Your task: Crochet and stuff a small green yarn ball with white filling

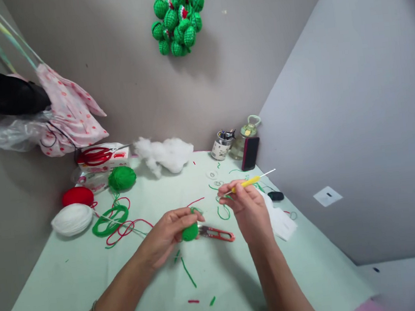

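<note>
My left hand [174, 228] is closed around a small green crocheted ball [190, 232], with a bit of green yarn showing at its fingertips. Just right of it, red-handled thread snips [217, 233] lie on the table. My right hand [248, 208] is raised above the table and grips a crochet hook [247, 183] by its yellow handle, the metal tip pointing right. The two hands are apart. Cut pieces of green yarn [188, 272] and a short red piece [193, 301] lie in front of my left hand.
White, red and green yarn balls [122, 178] sit at the left, with loose yarn loops. Behind are red scissors [96, 156], white stuffing [166, 154], a pen tin [222, 145], a bottle [241, 139] and a phone [251, 153]. Green crocheted balls [178, 22] hang on the wall.
</note>
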Motion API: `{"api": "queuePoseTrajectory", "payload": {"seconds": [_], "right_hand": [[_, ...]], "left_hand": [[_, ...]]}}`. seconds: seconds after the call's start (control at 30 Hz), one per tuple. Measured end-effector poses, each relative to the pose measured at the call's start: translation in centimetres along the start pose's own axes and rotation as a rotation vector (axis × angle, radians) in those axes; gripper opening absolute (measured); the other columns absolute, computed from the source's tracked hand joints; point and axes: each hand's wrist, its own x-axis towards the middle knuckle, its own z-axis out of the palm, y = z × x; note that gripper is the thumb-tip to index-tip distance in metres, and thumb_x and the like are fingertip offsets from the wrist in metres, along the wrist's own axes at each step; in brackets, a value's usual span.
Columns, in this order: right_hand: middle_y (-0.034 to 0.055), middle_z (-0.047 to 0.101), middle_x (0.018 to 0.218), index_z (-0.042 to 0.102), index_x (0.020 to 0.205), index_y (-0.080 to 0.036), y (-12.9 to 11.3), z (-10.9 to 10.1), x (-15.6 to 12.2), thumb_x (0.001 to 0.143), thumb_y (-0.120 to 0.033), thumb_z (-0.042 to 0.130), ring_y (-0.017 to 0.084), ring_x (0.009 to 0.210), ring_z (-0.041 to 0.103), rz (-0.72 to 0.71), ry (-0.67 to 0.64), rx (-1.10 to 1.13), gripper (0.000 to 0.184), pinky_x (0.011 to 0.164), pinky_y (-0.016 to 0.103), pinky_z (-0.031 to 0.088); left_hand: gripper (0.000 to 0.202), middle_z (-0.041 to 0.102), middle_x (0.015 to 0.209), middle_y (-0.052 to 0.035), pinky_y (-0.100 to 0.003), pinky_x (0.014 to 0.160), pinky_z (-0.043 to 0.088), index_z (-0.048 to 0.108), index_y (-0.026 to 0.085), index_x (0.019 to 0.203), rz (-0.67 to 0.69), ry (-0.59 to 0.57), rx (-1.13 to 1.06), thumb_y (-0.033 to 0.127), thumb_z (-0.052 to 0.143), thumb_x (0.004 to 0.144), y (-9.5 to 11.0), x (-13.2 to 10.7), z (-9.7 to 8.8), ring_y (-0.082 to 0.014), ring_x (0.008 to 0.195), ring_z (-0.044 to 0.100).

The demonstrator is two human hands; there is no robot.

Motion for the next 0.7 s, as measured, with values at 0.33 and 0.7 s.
{"api": "queuePoseTrajectory", "payload": {"seconds": [0.33, 0.7], "right_hand": [[0.011, 0.073, 0.102, 0.075, 0.097, -0.019, 3.0, -2.4, 0.3, 0.089, -0.049, 0.067, 0.025, 0.094, 0.065, 0.01, -0.13, -0.82, 0.032, 0.087, 0.041, 0.049], [0.0007, 0.069, 0.082, 0.072, 0.076, -0.018, 3.8, 0.7, -1.6, 0.08, -0.041, 0.082, 0.008, 0.056, 0.048, 0.334, -0.213, -0.014, 0.026, 0.053, 0.023, 0.037]], "left_hand": [[0.031, 0.058, 0.07, -0.0016, -0.029, 0.066, 0.034, 0.08, 0.016, 0.084, 0.091, 0.162, 0.266, 0.046, 0.073, 0.087, 0.0, 0.4, -2.7, -0.0163, 0.068, 0.046], [0.02, 0.073, 0.097, -0.0051, -0.032, 0.086, 0.047, 0.078, 0.02, 0.094, 0.132, 0.227, 0.339, 0.026, 0.081, 0.076, -1.2, 1.1, -1.3, -0.0214, 0.093, 0.063]]}}
